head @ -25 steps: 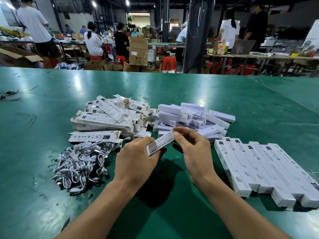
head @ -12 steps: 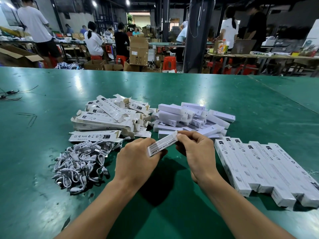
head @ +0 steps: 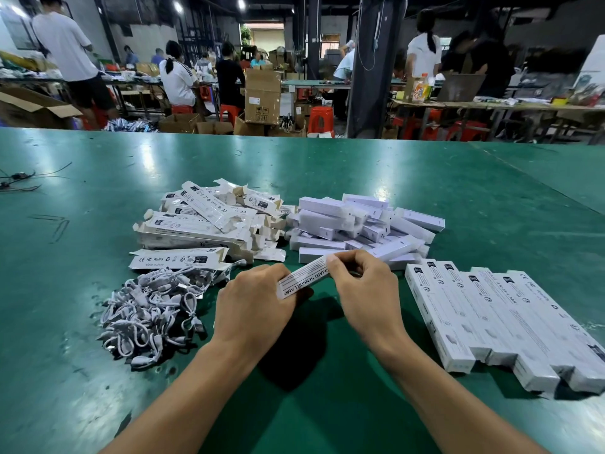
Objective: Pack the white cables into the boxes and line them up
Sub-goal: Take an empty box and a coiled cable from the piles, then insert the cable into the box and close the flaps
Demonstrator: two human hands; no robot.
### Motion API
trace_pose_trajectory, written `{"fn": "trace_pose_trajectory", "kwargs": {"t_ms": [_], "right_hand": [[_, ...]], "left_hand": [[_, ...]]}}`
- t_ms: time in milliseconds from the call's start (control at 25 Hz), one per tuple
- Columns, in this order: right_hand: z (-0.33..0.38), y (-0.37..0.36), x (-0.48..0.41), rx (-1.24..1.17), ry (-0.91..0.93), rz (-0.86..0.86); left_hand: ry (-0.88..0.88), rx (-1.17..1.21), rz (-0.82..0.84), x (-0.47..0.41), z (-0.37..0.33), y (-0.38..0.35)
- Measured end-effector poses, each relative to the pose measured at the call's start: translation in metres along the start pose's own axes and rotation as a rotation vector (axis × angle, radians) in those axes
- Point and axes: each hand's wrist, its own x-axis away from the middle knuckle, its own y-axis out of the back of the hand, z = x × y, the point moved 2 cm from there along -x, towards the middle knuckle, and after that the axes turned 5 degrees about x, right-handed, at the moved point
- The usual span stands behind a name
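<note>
Several boxes [head: 491,319] are lined up, another box [head: 302,280] is gripped by the left hand [head: 258,309] and right hand [head: 366,293], and tons of cables [head: 150,316] are left unpacked.

Coiled white cables [head: 150,316] lie heaped at left, flattened boxes [head: 203,221] piled behind them, a box [head: 302,278] tilted between left hand [head: 255,306] and right hand [head: 366,290], packed boxes [head: 491,319] lined up at right.

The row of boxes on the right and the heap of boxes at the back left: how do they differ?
The row of boxes lies side by side, ends closed; the heap of boxes is jumbled, flaps open. The row sits at the near right, the heap farther back on the left. Both are long, white and printed.
</note>
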Motion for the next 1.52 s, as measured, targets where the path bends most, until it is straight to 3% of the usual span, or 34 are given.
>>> {"fn": "trace_pose_trajectory", "kwargs": {"t_ms": [480,680,840,960,1200,1520], "right_hand": [[-0.002,-0.002,0.0,0.021,0.114,0.105],[-0.004,-0.014,0.002,-0.186,-0.007,0.208],[-0.009,-0.016,0.002,-0.417,-0.116,0.102],[-0.007,-0.015,0.004,-0.36,-0.066,0.076],[-0.004,0.001,-0.001,0.006,0.258,-0.002],[0.001,-0.002,0.0,-0.238,0.138,0.067]], "left_hand": [[0.031,0.01,-0.016,-0.002,0.005,-0.001],[0.04,0.016,-0.052,-0.003,0.007,0.002],[0.036,0.051,-0.048,-0.001,0.002,0.001],[0.023,0.089,-0.032,-0.001,0.002,0.002],[-0.079,0.116,-0.035,-0.002,0.0,0.004],[-0.103,0.212,-0.072,-0.002,0.001,0.006]]}}
